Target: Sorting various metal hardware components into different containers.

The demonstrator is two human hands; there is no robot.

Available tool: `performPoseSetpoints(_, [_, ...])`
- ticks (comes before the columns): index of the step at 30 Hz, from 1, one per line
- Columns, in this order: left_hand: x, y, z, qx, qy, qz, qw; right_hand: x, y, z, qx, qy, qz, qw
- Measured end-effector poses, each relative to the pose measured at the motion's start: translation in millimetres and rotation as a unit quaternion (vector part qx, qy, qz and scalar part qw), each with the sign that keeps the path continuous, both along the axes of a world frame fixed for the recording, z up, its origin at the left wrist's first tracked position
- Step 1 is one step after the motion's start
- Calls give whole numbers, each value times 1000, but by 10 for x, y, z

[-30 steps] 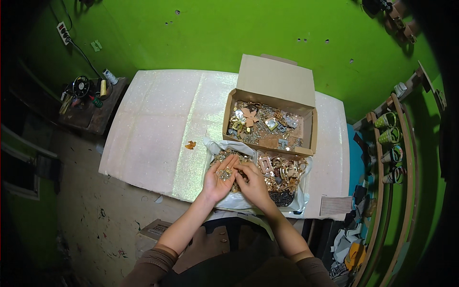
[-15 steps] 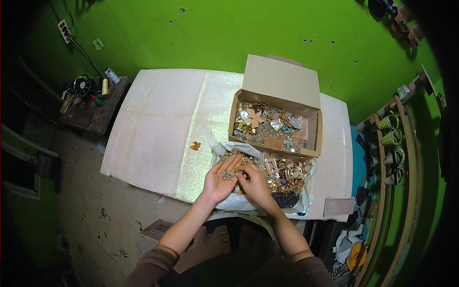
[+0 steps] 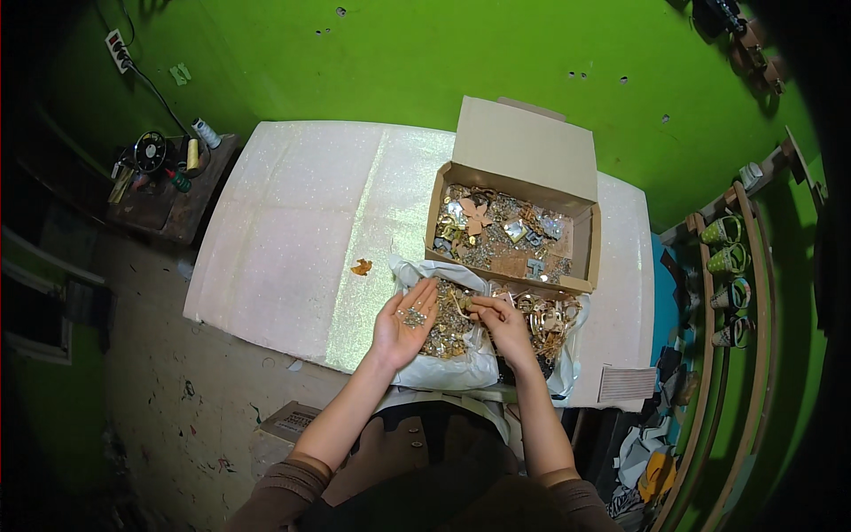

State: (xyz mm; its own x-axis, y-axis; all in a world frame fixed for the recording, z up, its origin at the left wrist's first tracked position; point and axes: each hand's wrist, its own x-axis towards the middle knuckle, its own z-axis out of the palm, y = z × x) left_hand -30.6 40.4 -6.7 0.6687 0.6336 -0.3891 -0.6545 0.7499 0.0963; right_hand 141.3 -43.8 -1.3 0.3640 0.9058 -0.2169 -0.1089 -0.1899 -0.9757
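Note:
My left hand [image 3: 401, 330] lies palm up with its fingers stretched out, and a small heap of silvery metal pieces [image 3: 411, 316] rests on the palm. Over the border between two white-lined compartments, my right hand [image 3: 503, 321] pinches a thin gold-coloured piece [image 3: 458, 307] between thumb and fingers; its exact kind is too small to tell. Below my hands, the left compartment holds mixed small metal fittings [image 3: 448, 332]. The right one holds larger gold-coloured buckles and rings [image 3: 548, 316], partly covered by my right hand. White plastic lining [image 3: 452, 371] wraps the compartments.
Behind them stands an open cardboard box [image 3: 581, 282] of mixed fittings, its lid raised. A brown-orange scrap [image 3: 361, 267] lies on the pale glittery tabletop [image 3: 284, 213]. A striped card [image 3: 627, 384] sits at the near right edge. Wooden rails [image 3: 720, 372] hold small patterned shoes at right.
My right hand has moved away from the left palm, to the right, with the thin gold-coloured piece in its fingers. The left hand has shifted slightly left, uncovering more of the left compartment.

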Motion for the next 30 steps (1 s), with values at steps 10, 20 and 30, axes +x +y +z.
performPoseSetpoints(10, [232,-39,92,139,107,-61,983,-372,-77,-125,-28,102,59,993])
performPoseSetpoints(20, [154,-49,98,314,187,-76,928,-414,-54,-185,-24,100,59,993])
performPoseSetpoints(30, [197,-185,274,555,449,-239,659,-413,-88,111,63,-289,40,954])
